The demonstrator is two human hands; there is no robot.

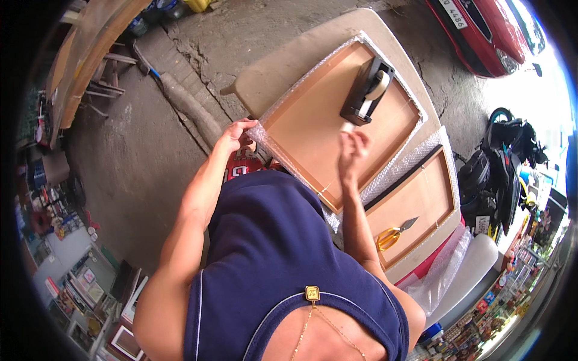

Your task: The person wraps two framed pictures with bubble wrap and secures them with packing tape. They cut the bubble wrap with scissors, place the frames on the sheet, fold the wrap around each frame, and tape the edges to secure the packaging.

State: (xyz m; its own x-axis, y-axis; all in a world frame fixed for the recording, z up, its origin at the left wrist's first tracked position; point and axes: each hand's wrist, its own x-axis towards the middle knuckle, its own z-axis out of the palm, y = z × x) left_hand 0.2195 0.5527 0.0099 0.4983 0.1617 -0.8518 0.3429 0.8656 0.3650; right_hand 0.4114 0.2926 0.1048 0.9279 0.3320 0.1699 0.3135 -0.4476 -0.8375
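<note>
My left hand point(238, 134) grips bubble wrap point(258, 132) at the near left corner of a large wooden frame point(298, 173). The frame lies with its tan backing board point(311, 122) up, and bubble wrap runs along its edges. A black tape dispenser point(354, 104) with a pale roll stands on the board. Just below its near end is my right hand point(353, 149), blurred, its fingertips pinched on a whitish strip of tape point(347, 127). Whether the strip still joins the roll cannot be made out.
Right of the large frame, a second frame point(445, 180) lies on bubble wrap, with yellow-handled scissors point(392, 236) on its backing. Beneath is a beige table point(271, 74). A red car point(485, 38) and a motorcycle point(492, 176) stand beyond; a wooden bench-like structure point(97, 58) is at left.
</note>
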